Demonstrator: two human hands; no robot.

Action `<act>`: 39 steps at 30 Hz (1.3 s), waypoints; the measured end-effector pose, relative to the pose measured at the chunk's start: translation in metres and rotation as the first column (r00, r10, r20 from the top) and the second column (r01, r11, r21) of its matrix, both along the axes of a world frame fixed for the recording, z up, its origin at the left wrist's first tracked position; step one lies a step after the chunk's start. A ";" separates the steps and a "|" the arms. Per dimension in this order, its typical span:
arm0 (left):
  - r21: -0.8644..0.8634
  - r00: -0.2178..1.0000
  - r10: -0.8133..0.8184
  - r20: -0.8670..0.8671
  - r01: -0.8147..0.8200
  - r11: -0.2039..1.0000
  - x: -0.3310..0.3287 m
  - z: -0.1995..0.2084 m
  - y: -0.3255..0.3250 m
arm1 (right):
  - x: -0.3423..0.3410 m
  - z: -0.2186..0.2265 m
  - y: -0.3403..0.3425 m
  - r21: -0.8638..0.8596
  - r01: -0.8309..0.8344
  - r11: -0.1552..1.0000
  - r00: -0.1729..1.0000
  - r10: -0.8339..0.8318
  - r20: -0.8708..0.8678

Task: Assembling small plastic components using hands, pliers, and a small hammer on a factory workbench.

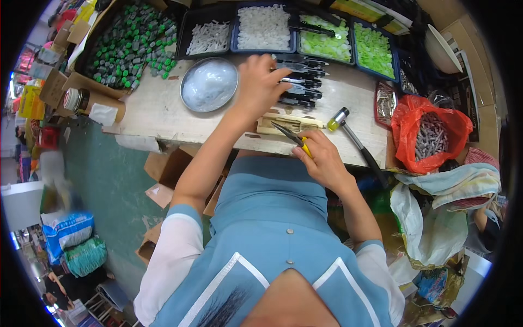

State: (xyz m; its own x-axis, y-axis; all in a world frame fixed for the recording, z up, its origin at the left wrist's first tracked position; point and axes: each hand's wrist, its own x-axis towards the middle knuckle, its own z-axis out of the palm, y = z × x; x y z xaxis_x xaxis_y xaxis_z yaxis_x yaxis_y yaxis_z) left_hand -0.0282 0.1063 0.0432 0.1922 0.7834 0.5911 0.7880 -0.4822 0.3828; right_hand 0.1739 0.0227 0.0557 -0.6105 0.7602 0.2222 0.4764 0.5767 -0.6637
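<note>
Left hand [260, 86] stretched forward, fingers curled down onto the row of black pens [300, 82] lying just right of it; whether one is actually pinched cannot be told. Right hand [322, 159] closed around yellow-handled pliers [293, 136], tips aimed forward-left over the small wooden jig [283, 123].

Pens likely light, stiff, smooth plastic, apt to roll; best pinched mid-barrel. Pliers probably heavier and rigid, gripped securely on the handles.

Left of the left hand, a round metal dish [209, 84], nearly touching the wrist. Right of the right hand, a mallet [348, 133] lying close, a red bag [433, 133] beyond. Ahead, trays [264, 27] of small parts. Table edge [180, 133] directly under both forearms; bare room mostly between dish and jig.
</note>
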 end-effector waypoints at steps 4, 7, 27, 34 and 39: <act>-0.126 0.956 -0.039 -0.290 0.003 0.992 0.046 -0.004 0.047 | 0.013 -0.001 -0.001 -0.021 0.065 0.998 0.997 -0.064 0.053; -0.124 0.951 -0.082 -0.299 0.046 0.991 0.047 -0.008 0.053 | 0.018 -0.002 -0.001 -0.028 0.095 0.995 0.995 -0.094 0.046; -0.457 0.622 0.192 0.759 0.299 0.838 -0.011 0.007 -0.113 | -0.028 0.015 0.008 -0.051 -0.003 0.999 0.998 0.006 0.059; -0.320 0.771 0.111 0.628 0.125 0.939 -0.003 0.008 -0.117 | -0.026 0.021 0.002 -0.054 -0.037 0.998 0.992 0.043 0.116; -0.321 0.115 0.469 0.876 0.864 0.388 -0.035 0.011 -0.118 | -0.017 0.016 0.003 -0.102 -0.168 0.981 0.959 0.186 0.213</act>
